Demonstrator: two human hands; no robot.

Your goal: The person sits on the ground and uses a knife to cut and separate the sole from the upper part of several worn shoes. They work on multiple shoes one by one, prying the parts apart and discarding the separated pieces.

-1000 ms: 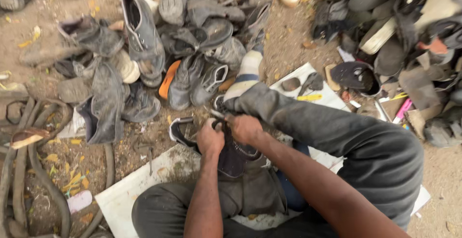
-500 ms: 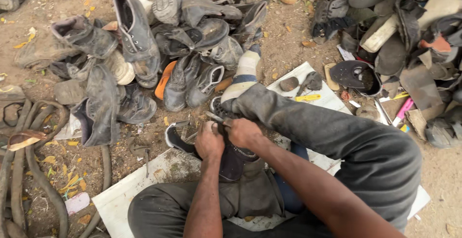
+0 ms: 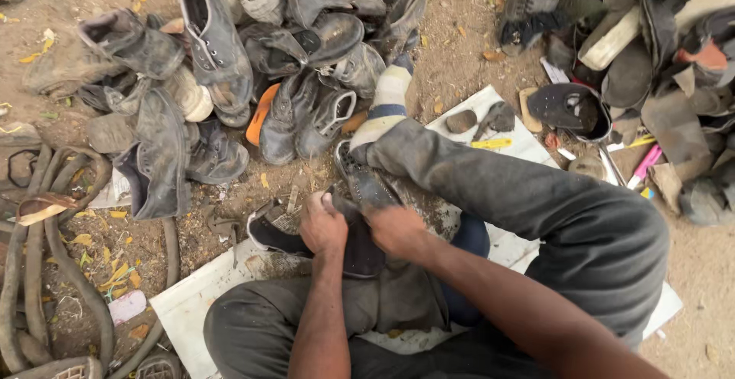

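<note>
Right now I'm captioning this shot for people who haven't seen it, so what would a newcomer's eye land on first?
First, the two bare hands at centre: the left hand and right hand grip a dark shoe over the person's lap. Just behind them, at upper left, a heap of worn grey boots lies on the dirt. Old rubber hoses curl along the left edge, and a white board lies under the seated person.

A: Lighting?
B: Even, soft daylight; shadows faint, no glare.
A: Sharpness?
B: Centre crisp. Slight motion blur and wide-angle stretching toward the edges, notably at three and nine o'clock.
</note>
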